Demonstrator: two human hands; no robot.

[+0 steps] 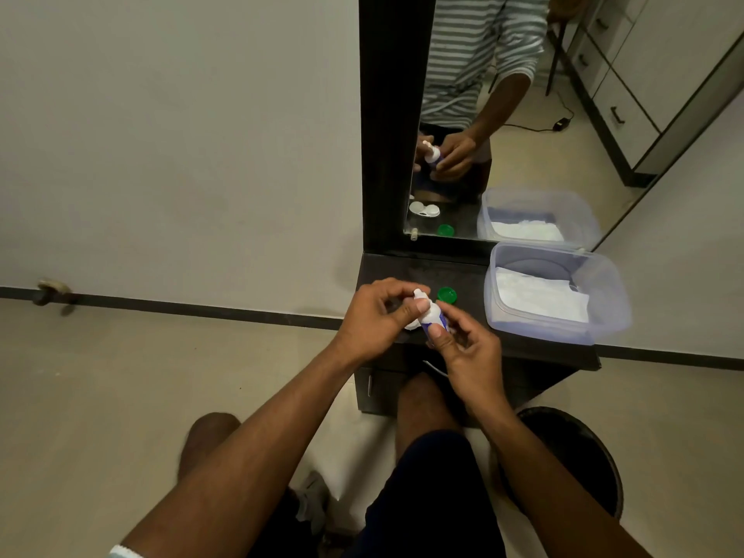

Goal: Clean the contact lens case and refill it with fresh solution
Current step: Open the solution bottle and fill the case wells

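A small white solution bottle (430, 314) with a purple label is held over the dark table (467, 275), tilted toward the left. My right hand (467, 348) grips its lower body. My left hand (378, 316) has its fingers curled around the white nozzle cap at the bottle's top. A bit of the white lens case (412, 325) shows under my left hand; the mirror reflects the case, open and white. A green lens case cap (447, 295) lies on the table just behind the bottle.
A clear plastic box (604, 316) with white tissues stands at the table's right. A tall mirror (503, 114) in a dark frame rises behind the table. A dark round stool (579, 461) is at my right, on the pale floor.
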